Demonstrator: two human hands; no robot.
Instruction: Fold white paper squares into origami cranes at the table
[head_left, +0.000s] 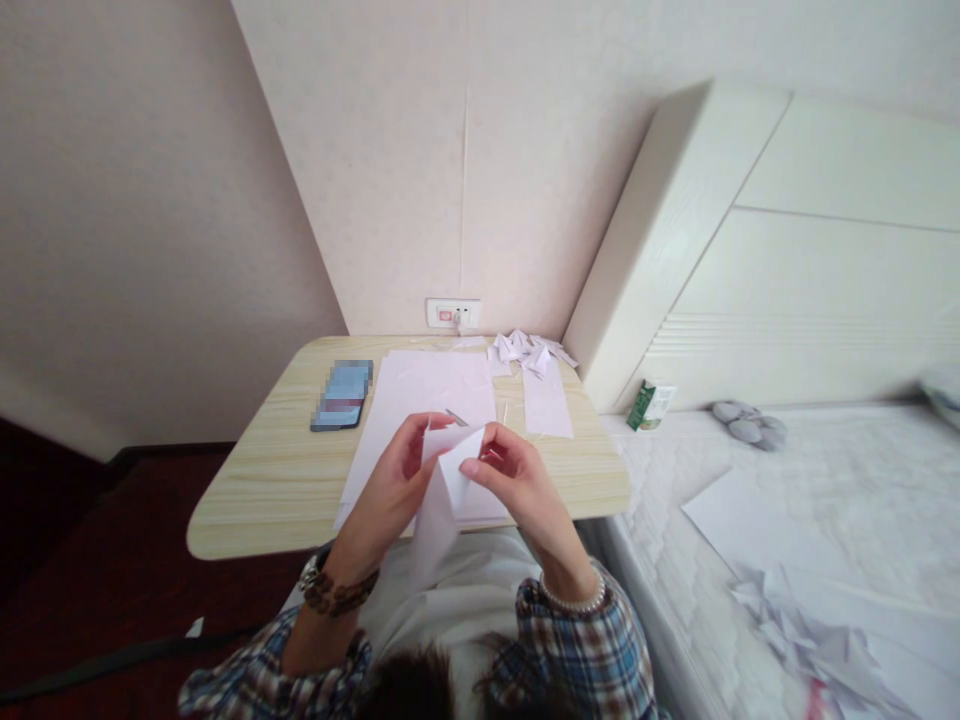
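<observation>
Between both hands, over the near edge of the table, is a partly folded white sheet of paper (459,468). My left hand (409,465) pinches its left side, with the thumb on the near face. On the other side, my right hand (521,475) grips the right edge between thumb and curled fingers. A loose flap of the paper hangs down toward my lap and looks blurred. Beneath the hands lies a stack of white paper (435,380) on the table (277,490). A thin grey metal tool (456,416), mostly hidden, shows just beyond my fingers.
A phone (343,395) lies on the table's left side. Folded paper pieces (517,345) and a paper strip (547,400) are at the back right. A wall socket (453,313) sits behind. On the bed (660,480) are a green-white carton (651,405) and more folded papers (817,640).
</observation>
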